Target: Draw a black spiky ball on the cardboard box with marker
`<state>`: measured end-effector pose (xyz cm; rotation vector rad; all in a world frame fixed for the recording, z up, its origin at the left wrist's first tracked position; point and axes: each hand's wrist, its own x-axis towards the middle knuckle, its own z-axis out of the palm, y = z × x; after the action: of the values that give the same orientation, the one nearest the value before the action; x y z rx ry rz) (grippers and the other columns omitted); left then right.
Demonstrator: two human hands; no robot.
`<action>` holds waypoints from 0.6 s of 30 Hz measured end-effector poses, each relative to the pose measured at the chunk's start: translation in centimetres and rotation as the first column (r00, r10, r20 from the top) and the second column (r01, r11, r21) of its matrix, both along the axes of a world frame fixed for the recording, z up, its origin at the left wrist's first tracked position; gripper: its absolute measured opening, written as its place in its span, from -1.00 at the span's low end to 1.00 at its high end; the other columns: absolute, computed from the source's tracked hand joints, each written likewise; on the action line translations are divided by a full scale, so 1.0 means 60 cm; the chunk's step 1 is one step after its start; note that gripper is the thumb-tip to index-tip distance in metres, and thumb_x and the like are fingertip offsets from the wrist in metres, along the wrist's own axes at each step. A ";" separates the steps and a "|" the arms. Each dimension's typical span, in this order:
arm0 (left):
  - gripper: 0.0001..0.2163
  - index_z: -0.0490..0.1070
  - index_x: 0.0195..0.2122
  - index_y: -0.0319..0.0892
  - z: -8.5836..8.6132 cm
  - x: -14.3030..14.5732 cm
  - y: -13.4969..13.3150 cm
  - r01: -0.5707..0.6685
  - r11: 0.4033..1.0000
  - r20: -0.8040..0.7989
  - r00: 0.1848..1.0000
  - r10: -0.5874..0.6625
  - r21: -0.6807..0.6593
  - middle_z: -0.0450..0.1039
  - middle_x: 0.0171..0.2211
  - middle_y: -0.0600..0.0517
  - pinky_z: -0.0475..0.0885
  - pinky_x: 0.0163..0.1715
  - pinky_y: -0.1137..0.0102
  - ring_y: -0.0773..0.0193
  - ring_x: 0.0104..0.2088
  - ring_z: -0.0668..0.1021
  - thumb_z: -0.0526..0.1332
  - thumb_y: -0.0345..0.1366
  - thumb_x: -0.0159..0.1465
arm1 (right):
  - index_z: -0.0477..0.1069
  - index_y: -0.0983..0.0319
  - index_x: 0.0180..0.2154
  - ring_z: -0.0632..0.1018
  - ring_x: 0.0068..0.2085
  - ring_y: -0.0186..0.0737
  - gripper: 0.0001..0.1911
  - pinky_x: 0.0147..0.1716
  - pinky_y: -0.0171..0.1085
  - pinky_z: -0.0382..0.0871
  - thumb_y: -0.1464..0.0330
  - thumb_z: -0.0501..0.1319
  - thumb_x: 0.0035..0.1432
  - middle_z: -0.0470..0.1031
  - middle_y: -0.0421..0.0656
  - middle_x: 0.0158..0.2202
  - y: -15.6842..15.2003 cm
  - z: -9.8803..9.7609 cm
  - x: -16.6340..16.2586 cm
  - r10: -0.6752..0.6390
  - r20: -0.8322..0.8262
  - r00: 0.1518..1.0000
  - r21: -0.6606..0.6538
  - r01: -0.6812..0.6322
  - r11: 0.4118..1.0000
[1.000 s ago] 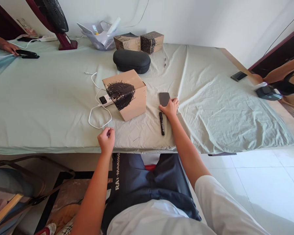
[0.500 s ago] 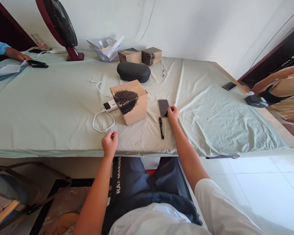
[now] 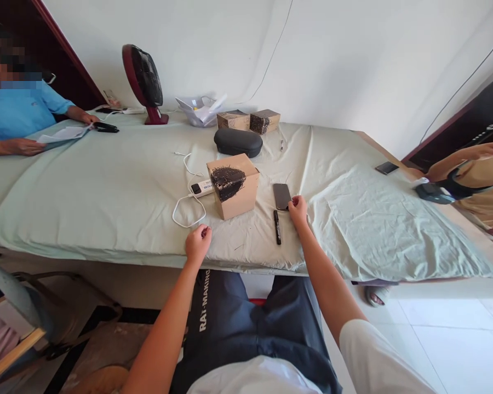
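My left hand rests in a loose fist at the table's near edge, with nothing visible in it. Close beyond it are a looped white cable and a cardboard box with a black scribbled patch across one corner. My right hand is closed too, its curled fingers by the lower right corner of a dark smartphone lying flat. I cannot tell whether they touch the phone. A black marker lies just below the phone, left of my right wrist. Partly behind the box is a white power strip.
A black hard case, two patterned boxes, a plastic basket and a fan stand farther back. A person in blue holds papers at left. Another person stands at right near a second phone.
The view has tilted up and turned left, bringing more of the person in blue into sight. Both my hands keep their closed shapes and places beside the box and phone.
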<state>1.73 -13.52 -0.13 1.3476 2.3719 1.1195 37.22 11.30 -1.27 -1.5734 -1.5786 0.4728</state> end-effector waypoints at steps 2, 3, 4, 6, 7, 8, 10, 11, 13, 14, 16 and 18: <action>-0.78 0.54 -0.40 -0.10 0.001 0.001 0.001 0.001 1.000 -0.012 1.000 -0.001 -0.014 0.59 -0.43 -0.05 0.24 -0.33 0.35 0.16 -0.38 0.54 0.19 -0.22 0.36 | 0.53 0.26 0.08 0.66 -0.01 -0.12 -0.68 0.02 -0.03 0.65 0.18 0.34 0.46 0.61 -0.06 0.05 0.001 -0.001 0.003 0.008 -0.004 1.000 -0.002 -0.008 1.000; -0.78 0.54 -0.39 -0.10 0.001 0.001 0.001 0.000 1.000 -0.019 1.000 -0.001 -0.021 0.59 -0.42 -0.06 0.23 -0.33 0.35 0.16 -0.38 0.54 0.19 -0.22 0.36 | 0.53 0.26 0.09 0.67 -0.02 -0.13 -0.68 0.02 -0.04 0.65 0.19 0.34 0.46 0.62 -0.07 0.05 0.001 -0.001 0.004 0.012 -0.007 1.000 -0.003 -0.012 1.000; -0.78 0.55 -0.39 -0.11 0.001 0.001 0.002 -0.001 1.000 -0.025 1.000 0.000 -0.028 0.59 -0.42 -0.06 0.22 -0.34 0.35 0.16 -0.38 0.54 0.19 -0.23 0.36 | 0.53 0.26 0.08 0.67 -0.02 -0.13 -0.68 0.01 -0.05 0.65 0.19 0.34 0.47 0.62 -0.07 0.04 0.001 -0.002 0.006 0.015 -0.010 1.000 -0.003 -0.015 1.000; -0.78 0.56 -0.38 -0.11 0.002 0.001 0.003 -0.004 0.999 -0.038 0.999 0.002 -0.043 0.58 -0.43 -0.06 0.18 -0.34 0.34 0.16 -0.38 0.53 0.18 -0.24 0.37 | 0.53 0.26 0.08 0.67 -0.04 -0.14 -0.68 -0.01 -0.06 0.66 0.18 0.34 0.47 0.62 -0.07 0.03 0.001 -0.002 0.007 0.020 -0.014 1.000 0.001 -0.020 1.000; -0.78 0.56 -0.38 -0.11 0.002 0.002 0.003 -0.005 0.999 -0.045 0.999 0.003 -0.051 0.57 -0.43 -0.06 0.17 -0.35 0.34 0.16 -0.39 0.52 0.17 -0.24 0.37 | 0.54 0.26 0.07 0.67 -0.05 -0.15 -0.68 -0.01 -0.06 0.65 0.18 0.33 0.47 0.62 -0.07 0.02 0.000 -0.002 0.007 0.022 -0.014 1.000 0.005 -0.022 1.000; -0.78 0.55 -0.38 -0.11 0.003 0.002 0.003 -0.006 0.998 -0.051 0.999 0.003 -0.059 0.57 -0.43 -0.06 0.15 -0.35 0.33 0.16 -0.39 0.51 0.17 -0.25 0.37 | 0.54 0.26 0.06 0.66 -0.06 -0.16 -0.69 -0.02 -0.07 0.65 0.17 0.33 0.47 0.62 -0.08 0.01 0.000 -0.001 0.007 0.025 -0.013 1.000 0.011 -0.025 1.000; -0.78 0.55 -0.38 -0.11 0.005 0.003 0.004 -0.007 0.997 -0.065 0.998 0.002 -0.074 0.56 -0.43 -0.06 0.12 -0.36 0.33 0.16 -0.39 0.50 0.17 -0.25 0.38 | 0.53 0.26 0.02 0.65 -0.10 -0.18 -0.69 -0.04 -0.09 0.63 0.16 0.33 0.46 0.61 -0.11 -0.04 -0.001 0.001 0.005 0.035 -0.007 0.999 0.025 -0.035 0.999; -0.78 0.55 -0.38 -0.11 0.006 0.004 0.004 -0.007 0.997 -0.071 0.997 0.001 -0.081 0.56 -0.43 -0.06 0.11 -0.36 0.33 0.16 -0.40 0.50 0.17 -0.25 0.38 | 0.53 0.26 0.00 0.63 -0.13 -0.19 -0.71 -0.04 -0.09 0.61 0.17 0.33 0.46 0.60 -0.13 -0.09 -0.002 0.002 0.003 0.042 -0.001 0.999 0.036 -0.042 0.998; -0.78 0.56 -0.37 -0.12 0.007 0.005 0.005 -0.006 0.996 -0.085 0.996 -0.002 -0.093 0.57 -0.42 -0.06 0.09 -0.36 0.33 0.16 -0.40 0.49 0.17 -0.26 0.38 | 0.51 0.25 0.02 0.58 -0.17 -0.17 -0.77 -0.01 -0.05 0.57 0.26 0.27 0.44 0.55 -0.15 -0.18 -0.004 0.006 0.000 0.057 0.011 0.998 0.063 -0.057 0.996; -0.78 0.56 -0.37 -0.12 0.008 0.006 0.005 -0.005 0.995 -0.091 0.996 -0.004 -0.099 0.58 -0.41 -0.07 0.09 -0.36 0.32 0.16 -0.40 0.49 0.17 -0.26 0.39 | 0.50 0.24 0.06 0.55 -0.17 -0.14 -0.75 0.02 -0.03 0.54 0.33 0.22 0.41 0.52 -0.14 -0.20 -0.006 0.007 -0.001 0.065 0.018 0.998 0.078 -0.066 0.995; -0.78 0.56 -0.36 -0.12 0.009 0.006 0.006 -0.003 0.994 -0.104 0.995 -0.008 -0.110 0.59 -0.40 -0.08 0.08 -0.36 0.33 0.16 -0.39 0.49 0.17 -0.27 0.39 | 0.45 0.23 0.17 0.51 -0.15 -0.08 -0.57 0.07 0.02 0.51 0.42 0.12 0.31 0.48 -0.12 -0.20 -0.010 0.010 -0.004 0.085 0.034 0.996 0.103 -0.088 0.991; -0.78 0.56 -0.36 -0.13 0.009 0.007 0.006 -0.003 0.992 -0.118 0.993 -0.011 -0.123 0.60 -0.38 -0.08 0.08 -0.36 0.32 0.16 -0.39 0.49 0.18 -0.28 0.40 | 0.42 0.20 0.24 0.49 -0.11 -0.04 -0.45 0.11 0.04 0.49 0.44 0.07 0.23 0.45 -0.08 -0.15 -0.014 0.012 -0.007 0.106 0.054 0.993 0.117 -0.112 0.987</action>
<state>2.15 -13.14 0.39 1.4117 2.4740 0.8989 36.81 10.43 -0.54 -1.4229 -1.7036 0.3949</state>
